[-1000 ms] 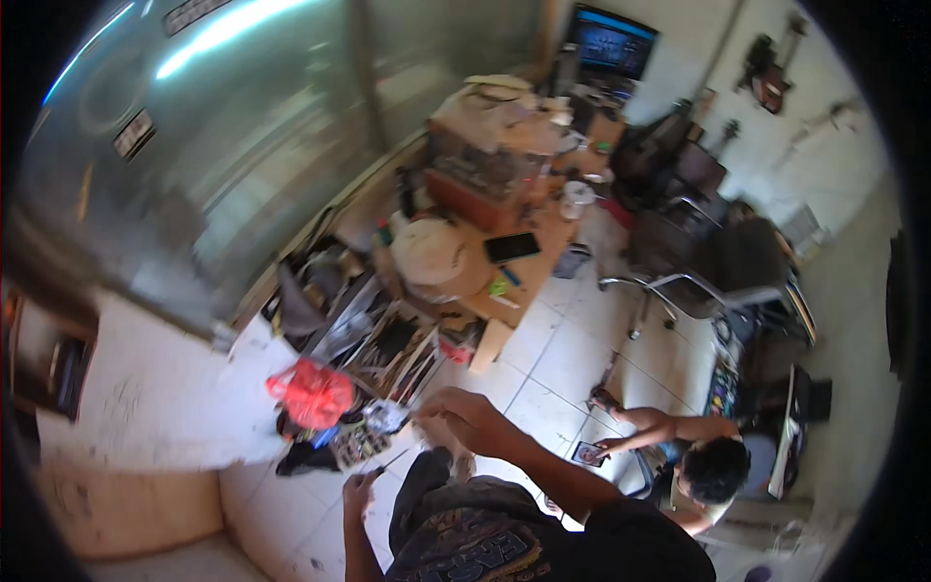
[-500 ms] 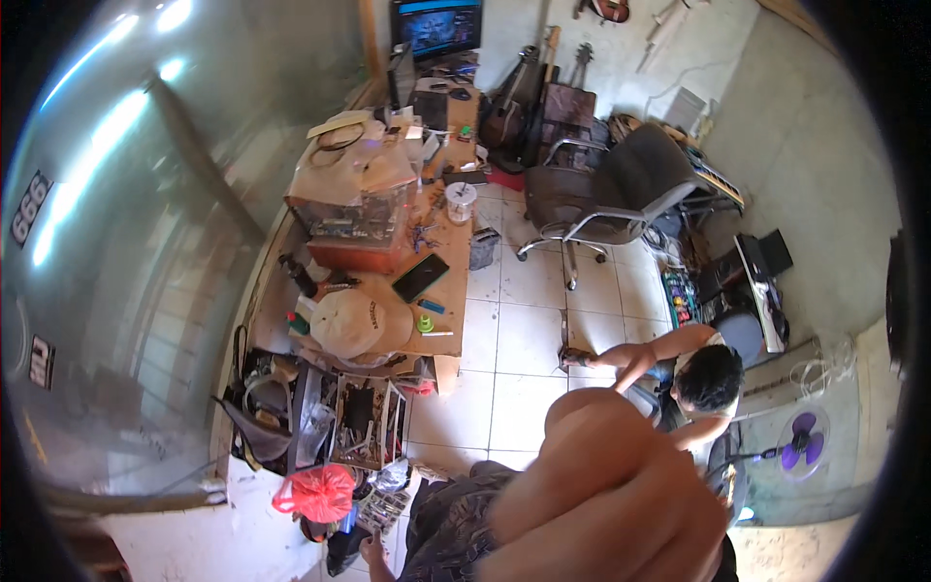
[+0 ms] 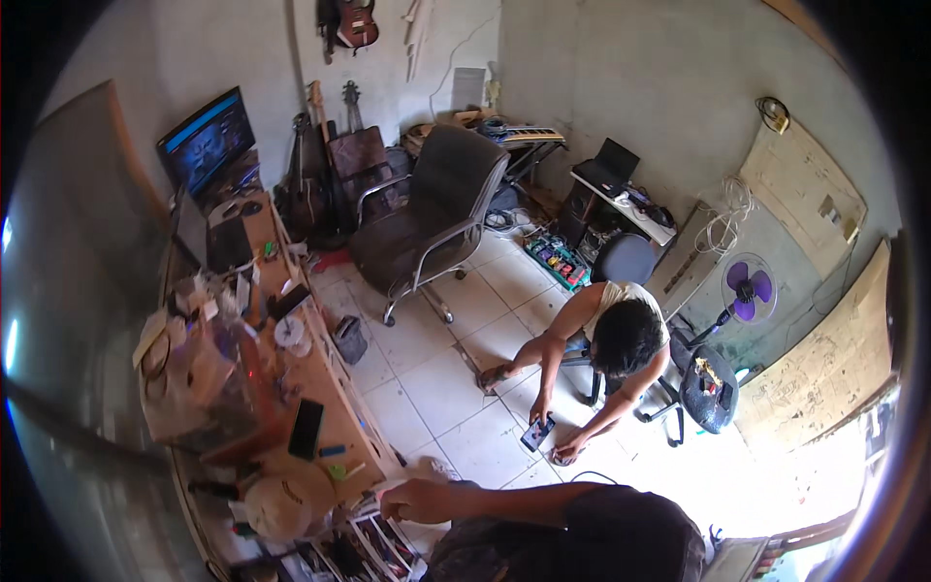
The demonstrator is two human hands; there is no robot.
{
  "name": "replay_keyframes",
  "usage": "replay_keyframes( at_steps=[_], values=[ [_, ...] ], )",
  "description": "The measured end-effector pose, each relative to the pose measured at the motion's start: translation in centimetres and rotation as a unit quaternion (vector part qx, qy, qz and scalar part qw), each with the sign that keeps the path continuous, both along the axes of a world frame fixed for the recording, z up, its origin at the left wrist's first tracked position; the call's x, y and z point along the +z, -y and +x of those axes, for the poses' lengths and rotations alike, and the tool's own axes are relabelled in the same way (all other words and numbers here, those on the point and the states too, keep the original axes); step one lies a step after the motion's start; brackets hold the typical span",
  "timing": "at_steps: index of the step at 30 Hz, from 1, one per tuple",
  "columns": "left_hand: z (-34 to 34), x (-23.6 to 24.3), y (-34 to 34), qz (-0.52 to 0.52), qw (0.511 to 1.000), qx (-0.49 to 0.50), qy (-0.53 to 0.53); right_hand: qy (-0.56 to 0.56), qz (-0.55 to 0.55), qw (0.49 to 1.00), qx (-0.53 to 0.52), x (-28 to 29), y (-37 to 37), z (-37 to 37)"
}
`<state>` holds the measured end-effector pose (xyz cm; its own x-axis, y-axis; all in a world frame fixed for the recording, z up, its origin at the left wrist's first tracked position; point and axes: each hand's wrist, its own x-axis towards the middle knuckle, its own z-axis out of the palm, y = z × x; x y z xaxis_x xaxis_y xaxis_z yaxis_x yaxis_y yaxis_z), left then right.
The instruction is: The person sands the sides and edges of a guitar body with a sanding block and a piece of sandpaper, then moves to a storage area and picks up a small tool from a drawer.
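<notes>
My right hand (image 3: pixel 419 501) reaches leftward across my body at the bottom of the view, beside the near corner of the wooden desk (image 3: pixel 335 422). Its fingers are curled; what they hold, if anything, cannot be made out. Just below it stands a light-framed open rack (image 3: pixel 373 548) with tools in it. Close by on the desk lie a pale cap (image 3: pixel 281 504), a dark phone (image 3: pixel 305 429), a blue lighter (image 3: pixel 332 450) and a small green object (image 3: pixel 337 471). My left hand is out of view.
A seated person (image 3: pixel 626 339) bends forward on the right, holding a phone (image 3: pixel 536 434). Beyond are a wheeled office chair (image 3: pixel 427 209), guitars (image 3: pixel 308 184), a monitor (image 3: pixel 207 139), a pedal board (image 3: pixel 558 260) and a purple-bladed fan (image 3: pixel 745 284). A dark stool (image 3: pixel 708 393) stands behind the person.
My view has swung to the right. My right hand, large and blurred close up before, now extends left toward the desk corner. My left hand has gone out of view.
</notes>
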<state>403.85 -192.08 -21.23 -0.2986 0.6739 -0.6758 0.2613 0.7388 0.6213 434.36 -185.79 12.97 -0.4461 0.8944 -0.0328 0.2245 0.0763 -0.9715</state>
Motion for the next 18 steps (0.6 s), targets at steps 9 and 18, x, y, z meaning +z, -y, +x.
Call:
replay_keyframes(
  at_steps=[9,18],
  values=[
    [3.9,4.4,-10.0,-0.004,0.999,-0.042,0.006,0.127,-0.040,0.987,0.093,-3.5,-8.4,2.7],
    [6.5,7.9,-5.1,-0.059,0.997,0.047,0.009,0.148,-0.086,0.964,0.205,-3.5,-14.3,5.6]
  ],
)
